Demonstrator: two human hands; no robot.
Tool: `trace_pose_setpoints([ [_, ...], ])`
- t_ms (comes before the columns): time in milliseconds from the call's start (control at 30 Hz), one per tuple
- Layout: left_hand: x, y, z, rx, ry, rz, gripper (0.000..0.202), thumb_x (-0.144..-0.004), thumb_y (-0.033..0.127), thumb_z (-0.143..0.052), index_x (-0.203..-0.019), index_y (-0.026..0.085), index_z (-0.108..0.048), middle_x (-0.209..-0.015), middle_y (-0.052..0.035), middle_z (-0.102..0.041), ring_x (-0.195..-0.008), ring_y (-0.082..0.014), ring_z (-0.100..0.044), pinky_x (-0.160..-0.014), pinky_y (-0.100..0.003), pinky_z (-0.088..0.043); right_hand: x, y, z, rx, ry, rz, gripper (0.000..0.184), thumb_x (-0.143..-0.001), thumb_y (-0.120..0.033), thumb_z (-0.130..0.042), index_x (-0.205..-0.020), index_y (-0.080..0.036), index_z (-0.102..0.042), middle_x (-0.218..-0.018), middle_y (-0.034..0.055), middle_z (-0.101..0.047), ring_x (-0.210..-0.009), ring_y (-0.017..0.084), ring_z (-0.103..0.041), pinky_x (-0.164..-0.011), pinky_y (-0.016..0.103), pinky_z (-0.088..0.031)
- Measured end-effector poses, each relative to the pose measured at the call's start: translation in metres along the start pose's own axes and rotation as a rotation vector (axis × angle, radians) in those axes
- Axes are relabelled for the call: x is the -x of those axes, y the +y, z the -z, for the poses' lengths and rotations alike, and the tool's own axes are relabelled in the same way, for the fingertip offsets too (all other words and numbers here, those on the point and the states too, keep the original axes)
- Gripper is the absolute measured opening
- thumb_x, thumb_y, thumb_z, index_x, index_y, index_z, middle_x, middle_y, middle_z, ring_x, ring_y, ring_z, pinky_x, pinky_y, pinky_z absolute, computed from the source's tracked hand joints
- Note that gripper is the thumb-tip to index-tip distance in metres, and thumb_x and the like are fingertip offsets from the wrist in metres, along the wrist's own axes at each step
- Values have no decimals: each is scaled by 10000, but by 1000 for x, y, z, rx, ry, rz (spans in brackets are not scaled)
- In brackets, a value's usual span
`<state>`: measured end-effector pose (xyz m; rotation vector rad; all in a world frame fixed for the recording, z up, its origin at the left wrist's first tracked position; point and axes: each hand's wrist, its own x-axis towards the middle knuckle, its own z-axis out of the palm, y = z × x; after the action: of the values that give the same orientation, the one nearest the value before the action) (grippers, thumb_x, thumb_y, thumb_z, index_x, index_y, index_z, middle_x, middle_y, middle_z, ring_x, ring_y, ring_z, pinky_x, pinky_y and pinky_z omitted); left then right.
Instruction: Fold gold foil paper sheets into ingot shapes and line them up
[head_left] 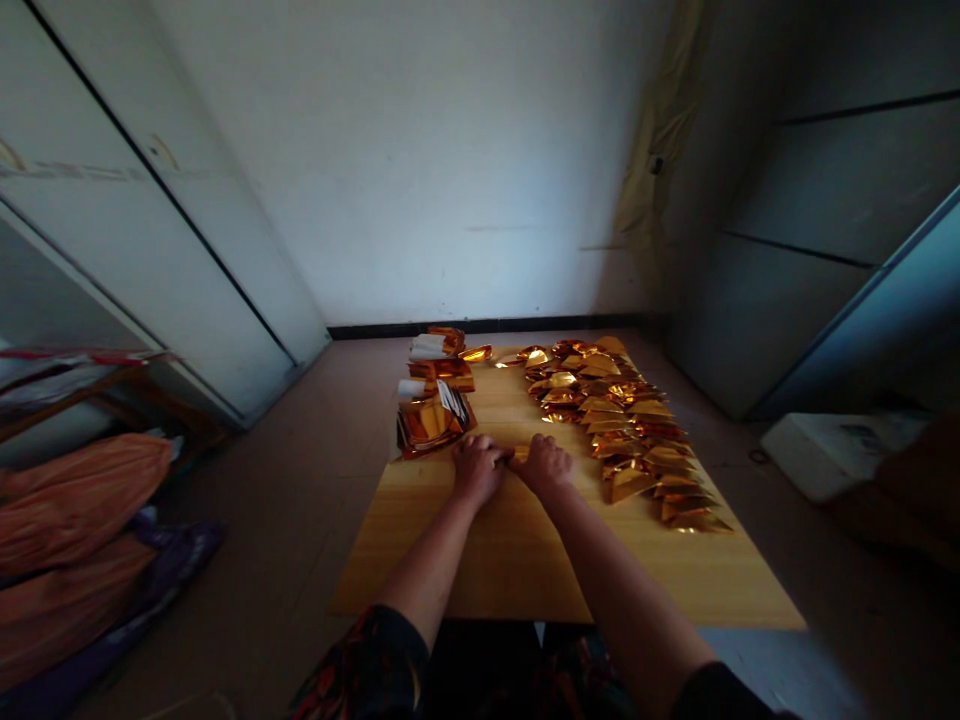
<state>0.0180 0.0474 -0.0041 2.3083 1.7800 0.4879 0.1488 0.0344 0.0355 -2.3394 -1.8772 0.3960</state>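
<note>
My left hand (477, 465) and my right hand (545, 463) rest side by side on the wooden table (525, 560), fingers curled, pinching a small gold foil piece (517, 455) between them. Only a sliver of that foil shows. Just left of my left hand lie stacks of flat gold foil sheets (433, 420), some with white backs showing. To the right of my right hand runs a long heap of folded gold foil pieces (637, 430).
The low table stands on a tiled floor by a white wall. Orange and purple bags (75, 540) lie at the left beside a cabinet (150, 250). A white box (832, 450) sits on the floor at the right.
</note>
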Motion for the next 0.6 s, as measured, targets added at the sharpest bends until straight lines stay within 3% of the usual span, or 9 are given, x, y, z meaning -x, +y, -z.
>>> trace_pose_setpoints([
  [300,0,-3,-4,3,29,-24,209,-842,321,-572,-986,406,-696,-965,-19,-606,-988,-206,-449,-920,-401,-273,-6,1,4,-2,-82,-32,563,-750,-510,-598,-1150,-119,-532,-1126,204,-583,-996,286,-612,-783,341,-452],
  [600,-1,-4,-4,8,37,-29,189,-850,359,-562,-963,406,-705,-938,-27,-600,-978,-209,-456,-896,-396,-285,-16,23,1,-81,-110,14,314,-768,-246,-575,-1070,-158,-581,-1083,115,-646,-967,200,-621,-738,247,-433],
])
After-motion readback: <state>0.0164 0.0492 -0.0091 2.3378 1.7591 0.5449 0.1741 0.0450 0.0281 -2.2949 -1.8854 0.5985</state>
